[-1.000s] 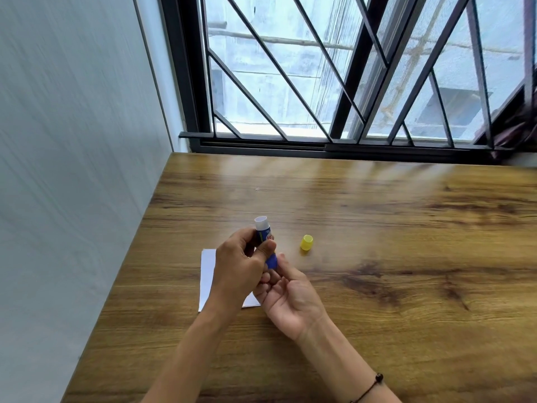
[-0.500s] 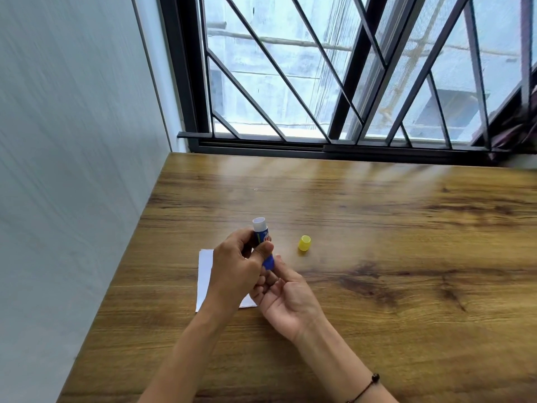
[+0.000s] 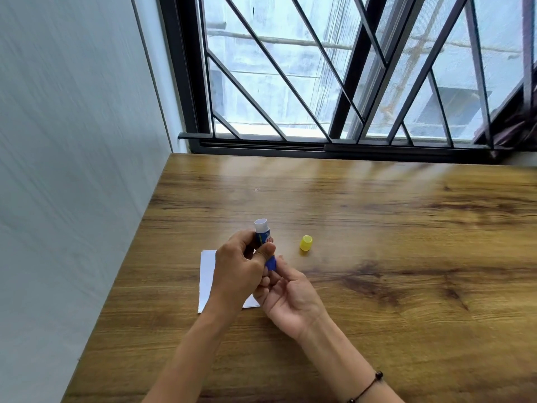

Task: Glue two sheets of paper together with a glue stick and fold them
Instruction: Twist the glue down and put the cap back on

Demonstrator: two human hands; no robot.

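Gripped in left hand [image 3: 235, 274], glue stick [image 3: 263, 237] points up, uncapped; right hand [image 3: 286, 289] fingertips pinch its blue base, prob. twisting glue out. Little has shifted in the last sec. Yellow cap [image 3: 306, 243] at 2 o'clock on tabletop [image 3: 406, 257]; paper [image 3: 207, 274] beneath hands, unglued.

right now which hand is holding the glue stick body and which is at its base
The left hand grips the glue stick body; the right hand has its fingers at the blue base.

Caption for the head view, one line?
Both hands hold an uncapped glue stick over paper; yellow cap alongside.
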